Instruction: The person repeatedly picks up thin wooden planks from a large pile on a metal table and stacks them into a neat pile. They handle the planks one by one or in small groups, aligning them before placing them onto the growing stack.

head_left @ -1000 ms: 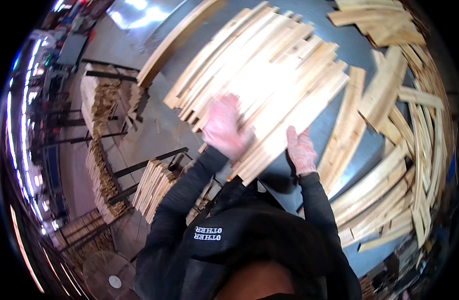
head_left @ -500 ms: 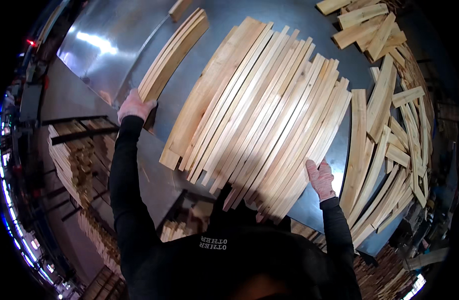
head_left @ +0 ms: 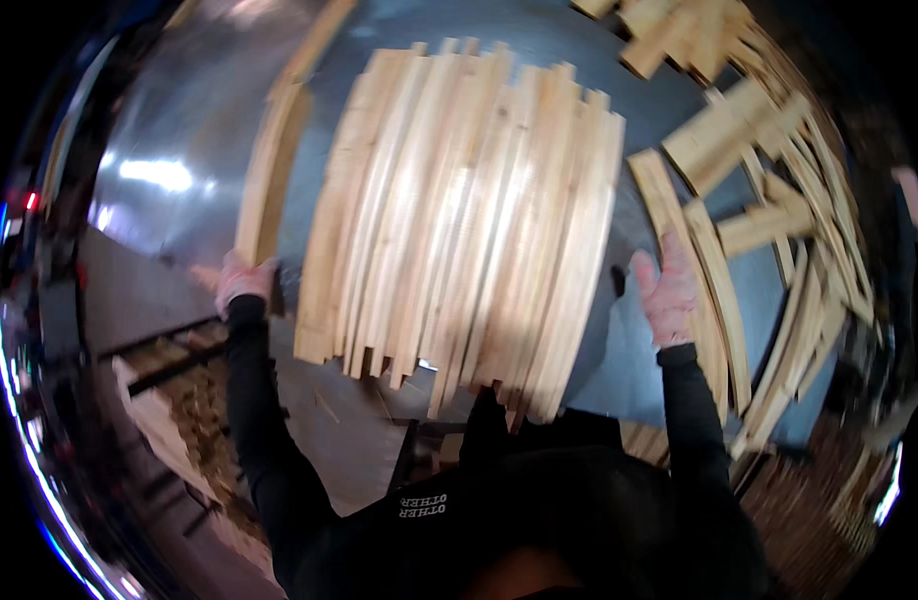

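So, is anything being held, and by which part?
The left grip is at the near end of the left-side timber; blur hides whether it is clasped. The right grip is open, apparently holding nothing.

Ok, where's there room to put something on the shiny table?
The biggest bare patch of metal table is left of the board stack at the left hand. Narrower bare strips run along both sides of the middle row of boards. The right side is crowded with scattered boards.
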The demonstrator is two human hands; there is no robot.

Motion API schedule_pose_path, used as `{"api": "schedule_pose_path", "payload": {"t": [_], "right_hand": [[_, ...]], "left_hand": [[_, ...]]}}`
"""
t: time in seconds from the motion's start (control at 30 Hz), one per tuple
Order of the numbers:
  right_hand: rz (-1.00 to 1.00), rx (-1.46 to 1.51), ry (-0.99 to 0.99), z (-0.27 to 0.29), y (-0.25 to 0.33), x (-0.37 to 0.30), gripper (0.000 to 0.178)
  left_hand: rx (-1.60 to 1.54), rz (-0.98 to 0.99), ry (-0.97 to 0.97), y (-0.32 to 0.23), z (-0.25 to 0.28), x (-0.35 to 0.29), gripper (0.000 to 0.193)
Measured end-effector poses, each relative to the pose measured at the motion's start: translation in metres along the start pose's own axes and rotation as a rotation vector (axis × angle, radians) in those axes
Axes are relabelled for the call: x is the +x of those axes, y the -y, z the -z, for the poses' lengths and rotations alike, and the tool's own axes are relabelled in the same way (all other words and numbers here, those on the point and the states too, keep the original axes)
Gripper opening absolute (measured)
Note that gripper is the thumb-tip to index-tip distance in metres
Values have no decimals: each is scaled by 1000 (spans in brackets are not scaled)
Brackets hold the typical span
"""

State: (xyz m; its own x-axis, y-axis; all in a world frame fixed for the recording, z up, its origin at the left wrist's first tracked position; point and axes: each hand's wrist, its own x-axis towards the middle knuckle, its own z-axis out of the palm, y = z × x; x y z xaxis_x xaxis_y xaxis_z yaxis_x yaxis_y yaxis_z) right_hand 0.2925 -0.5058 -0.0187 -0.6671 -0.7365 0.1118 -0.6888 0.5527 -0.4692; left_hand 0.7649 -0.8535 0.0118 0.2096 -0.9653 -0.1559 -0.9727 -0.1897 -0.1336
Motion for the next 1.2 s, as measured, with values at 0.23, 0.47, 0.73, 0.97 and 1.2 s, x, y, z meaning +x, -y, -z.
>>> {"api": "schedule_pose_path", "payload": {"t": [0.23,0.47,0.73,0.97,1.2], "right_hand": [[-112,-588,207,48,-89,-4,92],[-164,-499,188,27,-76,-44,92],[-404,-621,340,39,-108,-45,89],[-671,-656,65,31,-50,-41,69],[-688,-423,-171,32,80,-8,73]], "left_hand": [[-187,-55,70,10,-26,35,64],[-61,-2,55,-2,13,20,73],[-112,-95,63,3,6,127,75],[-99,-71,32,92,26,226,77],[4,-53,108,148,17,313,74]]}}
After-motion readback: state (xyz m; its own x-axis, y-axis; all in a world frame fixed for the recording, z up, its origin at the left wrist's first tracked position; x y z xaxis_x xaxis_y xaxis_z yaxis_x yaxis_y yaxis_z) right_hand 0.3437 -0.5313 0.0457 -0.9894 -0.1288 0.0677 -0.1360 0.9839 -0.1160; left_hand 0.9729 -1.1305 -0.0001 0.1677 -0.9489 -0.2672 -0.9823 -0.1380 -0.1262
